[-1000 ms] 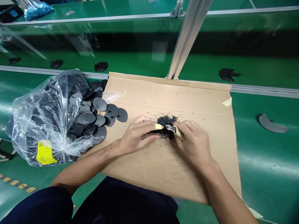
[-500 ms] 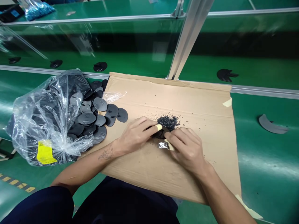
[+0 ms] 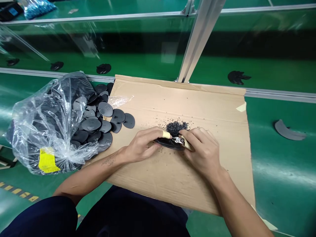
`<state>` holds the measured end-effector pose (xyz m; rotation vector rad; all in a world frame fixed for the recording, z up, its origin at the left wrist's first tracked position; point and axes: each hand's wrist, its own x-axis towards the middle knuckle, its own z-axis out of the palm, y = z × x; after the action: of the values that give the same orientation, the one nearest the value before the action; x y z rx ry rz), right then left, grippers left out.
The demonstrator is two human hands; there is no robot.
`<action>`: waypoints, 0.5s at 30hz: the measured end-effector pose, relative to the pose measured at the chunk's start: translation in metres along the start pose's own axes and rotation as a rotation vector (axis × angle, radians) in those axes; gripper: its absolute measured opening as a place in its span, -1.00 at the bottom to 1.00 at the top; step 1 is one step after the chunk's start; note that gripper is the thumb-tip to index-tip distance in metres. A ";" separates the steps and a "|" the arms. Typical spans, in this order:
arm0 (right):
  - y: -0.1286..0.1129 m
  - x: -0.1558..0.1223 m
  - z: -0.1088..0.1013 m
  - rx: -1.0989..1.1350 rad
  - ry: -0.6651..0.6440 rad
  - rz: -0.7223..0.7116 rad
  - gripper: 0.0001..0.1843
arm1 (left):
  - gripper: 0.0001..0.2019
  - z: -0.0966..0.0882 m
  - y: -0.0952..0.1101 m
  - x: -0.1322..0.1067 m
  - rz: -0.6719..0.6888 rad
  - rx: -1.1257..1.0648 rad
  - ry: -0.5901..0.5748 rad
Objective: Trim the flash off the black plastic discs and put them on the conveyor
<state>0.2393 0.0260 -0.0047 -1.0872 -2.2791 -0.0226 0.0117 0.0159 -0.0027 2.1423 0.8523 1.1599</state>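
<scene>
My left hand [image 3: 142, 144], with pale yellow tape round one finger, grips a black oval plastic disc [image 3: 169, 143] by its left side. The disc is tilted above the cardboard. In my right hand [image 3: 203, 149] is a pair of nippers [image 3: 179, 140] with cream handles, closed in my fingers. Their metal jaws lie at the disc's upper right edge; whether they bite on it I cannot tell. Just beyond the disc sits a heap of tiny black plastic clippings [image 3: 176, 126], with loose bits scattered around it.
A clear plastic bag [image 3: 46, 115] stands at the left, with several black oval discs [image 3: 91, 124] spilling onto the cardboard sheet [image 3: 158, 184]. A metal post [image 3: 197, 42] rises behind. One curved grey piece [image 3: 288, 130] lies on the green table at the right.
The disc has turned and tilted, so more of it shows. The nippers have come up from below onto its edge, and my right hand has shifted slightly right.
</scene>
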 end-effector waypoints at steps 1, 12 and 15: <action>-0.001 0.000 0.000 -0.007 -0.008 -0.006 -0.74 | -0.79 0.000 0.001 0.000 0.002 -0.003 0.002; -0.001 0.000 -0.001 0.058 -0.018 -0.013 -0.74 | -0.79 0.003 0.001 -0.002 0.021 0.009 0.040; -0.002 0.000 -0.002 0.075 -0.020 -0.015 -0.73 | -0.78 0.002 0.000 -0.002 0.037 0.016 0.044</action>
<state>0.2390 0.0245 -0.0029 -1.0362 -2.2868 0.0682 0.0133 0.0140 -0.0043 2.1610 0.8467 1.2266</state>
